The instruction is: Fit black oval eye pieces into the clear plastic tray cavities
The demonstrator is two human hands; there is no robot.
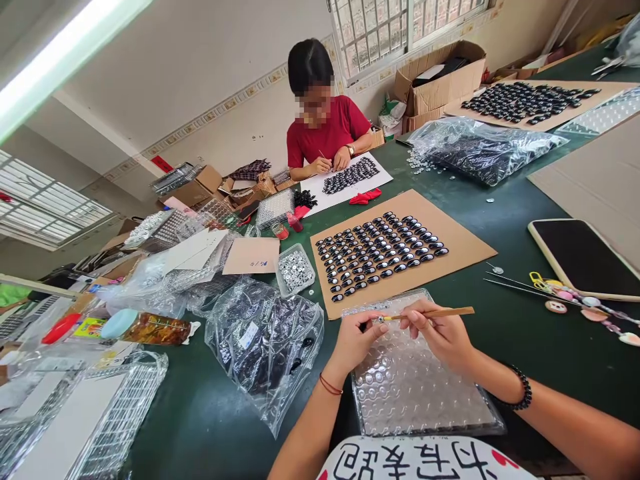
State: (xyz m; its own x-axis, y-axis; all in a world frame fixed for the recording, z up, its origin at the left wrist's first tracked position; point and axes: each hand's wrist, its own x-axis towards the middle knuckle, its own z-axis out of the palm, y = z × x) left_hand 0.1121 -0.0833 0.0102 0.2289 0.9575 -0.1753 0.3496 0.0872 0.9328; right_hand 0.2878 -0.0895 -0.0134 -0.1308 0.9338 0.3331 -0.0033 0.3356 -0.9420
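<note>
My left hand [351, 341] pinches a small shiny piece [381, 320] between thumb and fingers; its details are too small to make out. From the other side my right hand [441, 337] holds a thin wooden-handled tool [454, 312] like a pen, its tip at that piece. Both hands are above a clear plastic blister tray [407, 397] in front of me. Beyond it lies a brown cardboard sheet [463, 248] bearing rows of glossy black oval pieces [383, 273] with silvery spots. A white box [295, 269] of small silvery round parts stands left of the sheet.
A clear bag [265, 347] of black pieces lies to my left, near a lidded jar [150, 328]. On the right are a phone [590, 257], tweezers [515, 287] and a beaded strap [590, 303]. Across the green table [450, 193], a person in red [330, 130] handles similar pieces.
</note>
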